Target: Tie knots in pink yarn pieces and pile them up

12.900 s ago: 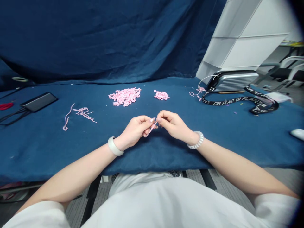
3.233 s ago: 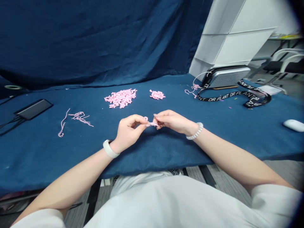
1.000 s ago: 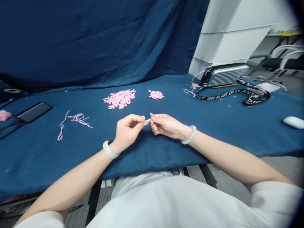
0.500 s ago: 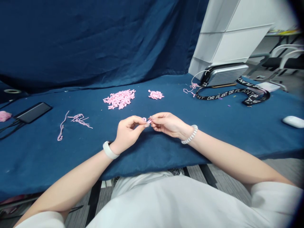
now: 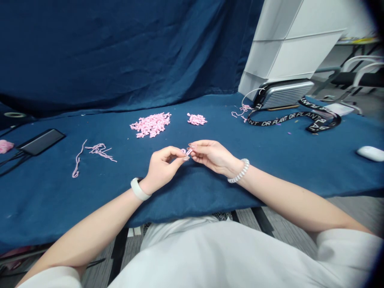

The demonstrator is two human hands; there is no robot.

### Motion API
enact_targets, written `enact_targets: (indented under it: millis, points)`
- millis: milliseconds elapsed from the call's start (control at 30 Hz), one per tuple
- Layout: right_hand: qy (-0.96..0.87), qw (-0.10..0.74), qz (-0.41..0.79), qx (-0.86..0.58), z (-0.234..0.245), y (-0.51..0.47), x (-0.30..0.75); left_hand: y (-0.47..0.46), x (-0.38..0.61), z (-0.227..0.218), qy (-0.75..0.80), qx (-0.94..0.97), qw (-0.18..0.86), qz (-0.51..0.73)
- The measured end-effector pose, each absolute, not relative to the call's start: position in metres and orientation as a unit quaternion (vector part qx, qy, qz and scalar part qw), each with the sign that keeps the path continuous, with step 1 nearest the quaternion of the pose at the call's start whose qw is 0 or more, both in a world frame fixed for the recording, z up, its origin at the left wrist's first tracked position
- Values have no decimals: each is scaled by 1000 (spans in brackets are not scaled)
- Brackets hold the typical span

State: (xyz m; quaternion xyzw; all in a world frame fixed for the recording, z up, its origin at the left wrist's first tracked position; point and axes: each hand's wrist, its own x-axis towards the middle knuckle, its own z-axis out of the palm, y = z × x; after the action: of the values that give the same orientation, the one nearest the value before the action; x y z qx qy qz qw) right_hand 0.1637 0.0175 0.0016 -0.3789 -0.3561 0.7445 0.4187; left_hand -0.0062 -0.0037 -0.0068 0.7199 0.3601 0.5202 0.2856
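Two hands and one pink strand point(image 5: 189, 152) occupy the centre, above a blue cloth point(image 5: 207, 192). The left hand point(image 5: 162, 165) and the right hand point(image 5: 213, 157) each pinch the strand between thumb and forefinger, their tips nearly meeting. Two piles of knotted pink pieces lie beyond: one large pile point(image 5: 151, 125), one small pile point(image 5: 197, 119). At left are one single loose thread point(image 5: 78, 161), one bunch of threads point(image 5: 100, 150) and one dark flat device point(image 5: 42, 141); at right, one lanyard point(image 5: 277, 121), one silver case point(image 5: 287, 95) and one white mouse point(image 5: 371, 154). The strand's exposed length slants, its long axis rising from the left fingertips toward the right ones; a small loop shows at the left forefinger. It appears doubled, though the fingers hide much of it.
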Motion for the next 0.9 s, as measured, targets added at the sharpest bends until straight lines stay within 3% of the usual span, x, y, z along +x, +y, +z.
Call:
enact_targets:
  millis: [267, 500, 633, 900]
  points:
    - [-393, 439, 703, -398, 2, 15, 160, -5, -5, -6, 370, 700, 322, 520]
    - [-473, 533, 586, -386, 0, 10, 156, 3, -2, -6, 374, 526, 588, 488]
    - [-521, 544, 539, -376, 2, 5, 156, 1, 0, -2, 363, 469, 678, 435]
    - [-635, 489, 470, -369, -2, -2, 158, -1, -3, 0, 405, 530, 657, 351]
